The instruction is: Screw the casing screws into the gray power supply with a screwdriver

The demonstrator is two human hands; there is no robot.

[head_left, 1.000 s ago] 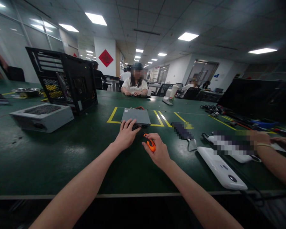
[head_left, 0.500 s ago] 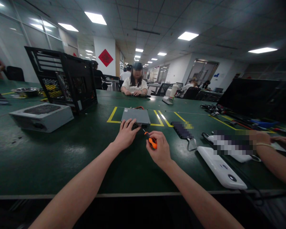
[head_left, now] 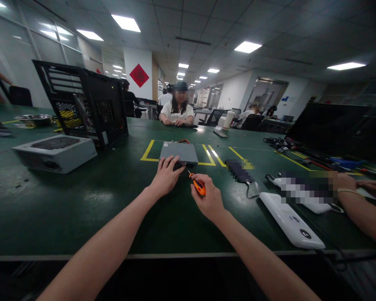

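Observation:
A grey metal computer power supply (head_left: 181,153) lies flat on the green table in front of me, with wires showing at its far edge. My left hand (head_left: 165,177) grips its near left part, fingers spread over the top and thumb by the front face. In my right hand (head_left: 209,196) is a screwdriver (head_left: 201,189) with an orange and black handle, held closed between the fingers. Its thin tip points up and left toward the front face near the thumb; whether it touches a screw I cannot tell.
A larger power supply (head_left: 58,154) and an open black computer case (head_left: 90,104) stand left, near a metal bowl (head_left: 36,120). To the right lie a phone (head_left: 240,170), white power banks (head_left: 290,219) and another person's hand (head_left: 346,182). A person (head_left: 177,108) sits opposite.
The screwdriver's handle has turned slightly in my right hand, showing more orange, and the fingers have shifted a little. My left hand and the power supply stay put.

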